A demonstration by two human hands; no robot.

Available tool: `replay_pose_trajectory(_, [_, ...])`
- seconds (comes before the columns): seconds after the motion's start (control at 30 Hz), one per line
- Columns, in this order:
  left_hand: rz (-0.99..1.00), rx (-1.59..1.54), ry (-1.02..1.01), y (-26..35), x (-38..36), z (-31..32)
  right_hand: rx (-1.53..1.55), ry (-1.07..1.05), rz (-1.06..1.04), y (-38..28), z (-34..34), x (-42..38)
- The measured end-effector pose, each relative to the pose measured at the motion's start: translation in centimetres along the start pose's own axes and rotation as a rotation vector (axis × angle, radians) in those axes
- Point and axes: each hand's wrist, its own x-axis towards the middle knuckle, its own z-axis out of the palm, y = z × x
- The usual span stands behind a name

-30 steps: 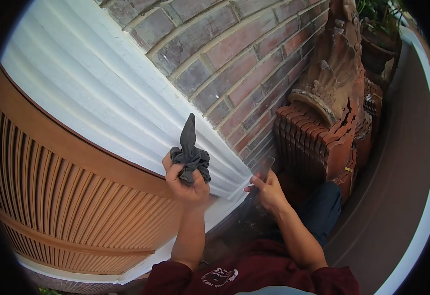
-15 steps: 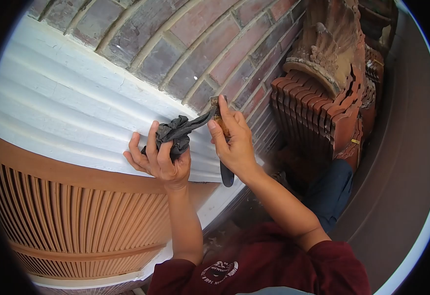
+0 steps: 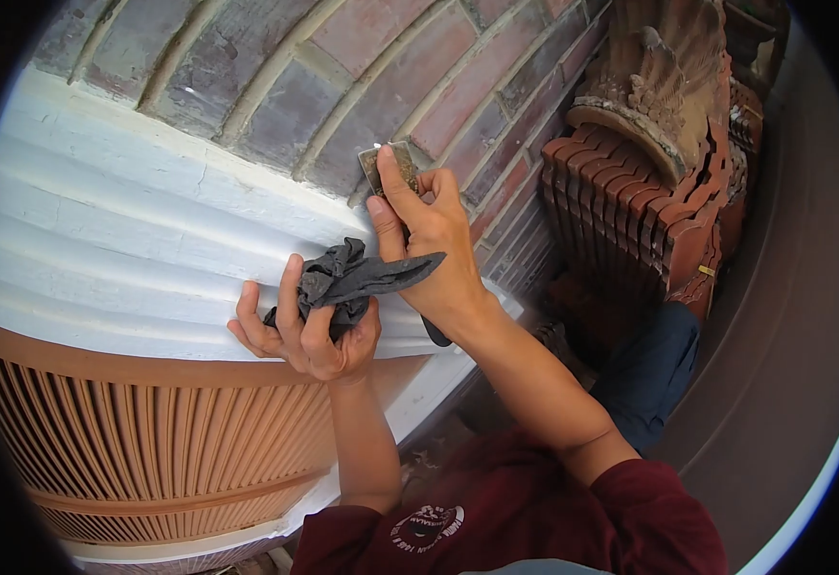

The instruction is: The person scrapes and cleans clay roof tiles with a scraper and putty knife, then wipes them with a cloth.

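My left hand (image 3: 319, 335) is wrapped around a crumpled dark grey cloth (image 3: 335, 278), close over the white moulded ledge (image 3: 141, 211). A loose end of that cloth sticks out to the right, in front of my right wrist. My right hand (image 3: 429, 235) grips a scraper (image 3: 371, 172), thumb and fingers on its flat, brown-stained blade. The blade lies over the lower edge of the brick wall (image 3: 362, 115), just above the ledge. Below the palm shows the end of the scraper's black handle (image 3: 436, 332).
Stacked orange-brown roof tiles (image 3: 620, 196) stand at right, with a weathered ornamental piece (image 3: 644, 115) on top. Beneath the ledge runs a brown slatted panel (image 3: 180, 412). A brown curved surface (image 3: 774, 364) borders the right side, near my dark-trousered leg (image 3: 649, 374).
My right hand has moved up and left with the scraper, onto the brick edge. The cloth's end has come off the blade and hangs free. My left hand has barely moved.
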Motion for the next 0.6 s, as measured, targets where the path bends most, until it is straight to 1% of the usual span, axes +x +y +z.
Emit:
replay_pose_trajectory(0.03, [-0.001,-0.003,0.001,0.0,0.1,0.1,0.008,0.002,0.042,-0.3,-0.1,0.1])
replay_pose_trajectory(0.13, [-0.001,-0.022,0.000,0.0,0.0,-0.2,-0.022,-0.085,0.069,-0.6,-0.3,-1.5])
replay_pose_trajectory(0.23, [0.004,-0.023,0.021,0.0,0.3,0.5,-0.046,0.020,-0.051,1.0,0.5,0.0])
replay_pose_trajectory(0.33, [0.006,-0.023,0.009,-0.1,0.0,0.1,-0.070,0.052,-0.082,0.9,0.3,1.6])
replay_pose_trajectory(0.43, [-0.003,-0.037,0.008,-0.1,0.0,0.0,-0.051,-0.028,-0.107,1.6,0.8,-1.6])
replay_pose_trajectory(0.53, [0.003,-0.012,-0.012,-0.1,0.1,0.1,-0.074,0.069,-0.120,1.9,0.6,0.9])
replay_pose_trajectory(0.57, [0.006,0.004,-0.017,0.0,0.2,0.0,-0.119,0.107,-0.162,2.0,0.5,2.0])
replay_pose_trajectory(0.6, [0.005,0.002,-0.020,0.0,0.2,-0.1,-0.110,0.077,-0.128,1.8,0.5,1.7])
